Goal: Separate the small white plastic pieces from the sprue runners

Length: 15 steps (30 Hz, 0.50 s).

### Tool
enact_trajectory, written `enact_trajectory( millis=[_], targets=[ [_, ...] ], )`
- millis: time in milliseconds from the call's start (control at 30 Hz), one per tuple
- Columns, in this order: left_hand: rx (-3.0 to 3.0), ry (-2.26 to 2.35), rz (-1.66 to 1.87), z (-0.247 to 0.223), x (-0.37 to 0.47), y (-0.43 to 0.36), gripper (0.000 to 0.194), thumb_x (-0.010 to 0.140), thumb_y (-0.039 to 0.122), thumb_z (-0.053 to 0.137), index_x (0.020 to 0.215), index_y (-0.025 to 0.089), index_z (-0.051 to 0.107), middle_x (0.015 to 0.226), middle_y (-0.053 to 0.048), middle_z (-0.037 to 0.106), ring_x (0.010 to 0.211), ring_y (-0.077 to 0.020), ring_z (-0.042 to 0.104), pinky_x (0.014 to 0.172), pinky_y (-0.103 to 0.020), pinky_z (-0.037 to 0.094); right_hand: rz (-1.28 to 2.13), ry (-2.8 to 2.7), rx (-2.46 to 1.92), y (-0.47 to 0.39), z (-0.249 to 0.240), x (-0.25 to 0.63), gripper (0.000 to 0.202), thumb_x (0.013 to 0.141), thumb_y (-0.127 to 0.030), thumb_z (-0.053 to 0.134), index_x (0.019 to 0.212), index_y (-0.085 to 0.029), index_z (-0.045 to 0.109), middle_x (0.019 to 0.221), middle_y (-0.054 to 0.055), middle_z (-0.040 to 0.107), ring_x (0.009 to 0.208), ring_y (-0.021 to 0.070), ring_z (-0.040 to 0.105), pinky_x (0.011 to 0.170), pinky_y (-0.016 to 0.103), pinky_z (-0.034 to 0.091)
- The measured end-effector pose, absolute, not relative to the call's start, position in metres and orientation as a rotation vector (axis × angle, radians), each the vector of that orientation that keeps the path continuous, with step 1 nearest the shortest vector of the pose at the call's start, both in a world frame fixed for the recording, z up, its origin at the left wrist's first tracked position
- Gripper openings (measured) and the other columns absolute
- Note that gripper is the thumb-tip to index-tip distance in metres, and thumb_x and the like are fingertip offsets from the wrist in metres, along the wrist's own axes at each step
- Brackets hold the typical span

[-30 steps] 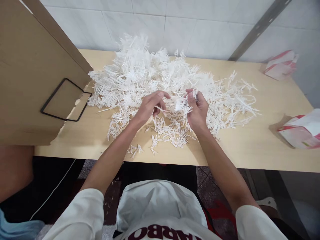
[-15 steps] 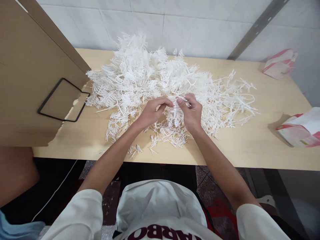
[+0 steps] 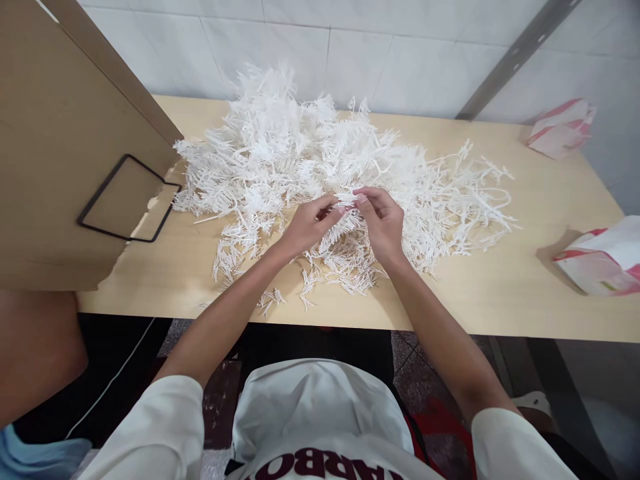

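Observation:
A large heap of thin white branched sprigs [image 3: 310,147], plastic-looking, spreads over the pale wooden table [image 3: 500,293]. At its front edge my left hand [image 3: 310,223] pinches one end of a small white sprig piece [image 3: 345,199] between thumb and fingers. My right hand [image 3: 384,223] grips the other end, fingertips closed, so the piece lies between both hands just above the heap. Its exact shape is partly hidden by my fingers. Below my hands, short loose white bits [image 3: 350,273] lie on the tabletop.
A brown cardboard panel [image 3: 65,153] stands at the left, with a black wire frame [image 3: 150,240] by its foot. Two red-and-white paper bags, a near one [image 3: 600,260] and a far one [image 3: 563,130], stand at the right. Another person's limb [image 3: 40,347] shows at lower left.
My left hand has turned and closed on the left end of the sprig piece, which now lies level between my hands. My right hand has barely shifted.

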<state>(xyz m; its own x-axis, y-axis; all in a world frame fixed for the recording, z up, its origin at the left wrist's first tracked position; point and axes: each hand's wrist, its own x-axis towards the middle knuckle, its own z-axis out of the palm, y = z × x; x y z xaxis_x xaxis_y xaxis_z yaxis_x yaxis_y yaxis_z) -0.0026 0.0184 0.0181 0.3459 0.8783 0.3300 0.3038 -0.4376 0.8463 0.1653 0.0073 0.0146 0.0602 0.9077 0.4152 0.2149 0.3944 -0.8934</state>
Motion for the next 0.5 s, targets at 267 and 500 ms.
enact_trajectory(
  millis=[267,500],
  targets=[
    [2.113,1.061,1.037,0.0176,-0.0016,0.0150,0.022,0.094,0.033,0.050,0.099,0.019,0.066,0.078,0.000,0.064,0.065,-0.0092,0.050,0.064,-0.024,0.038,0.558,-1.589,-1.110,0.0080,0.0150,0.1693,0.025,0.083,-0.049,0.069,0.091,-0.026,0.072,0.088,0.000,0.070,0.079,0.0126,0.062,0.072,0.029,0.052],
    [2.055,1.095,1.089,0.0197,-0.0027,0.0159,0.030,0.094,0.046,0.050,0.092,0.020,0.066,0.078,-0.001,0.063,0.066,-0.0104,0.051,0.062,-0.025,0.039,0.634,-1.592,-1.124,0.0064,0.0106,0.1672,0.022,0.090,-0.045,0.060,0.096,-0.025,0.065,0.087,-0.002,0.070,0.076,0.0111,0.063,0.073,0.027,0.051]
  ],
)
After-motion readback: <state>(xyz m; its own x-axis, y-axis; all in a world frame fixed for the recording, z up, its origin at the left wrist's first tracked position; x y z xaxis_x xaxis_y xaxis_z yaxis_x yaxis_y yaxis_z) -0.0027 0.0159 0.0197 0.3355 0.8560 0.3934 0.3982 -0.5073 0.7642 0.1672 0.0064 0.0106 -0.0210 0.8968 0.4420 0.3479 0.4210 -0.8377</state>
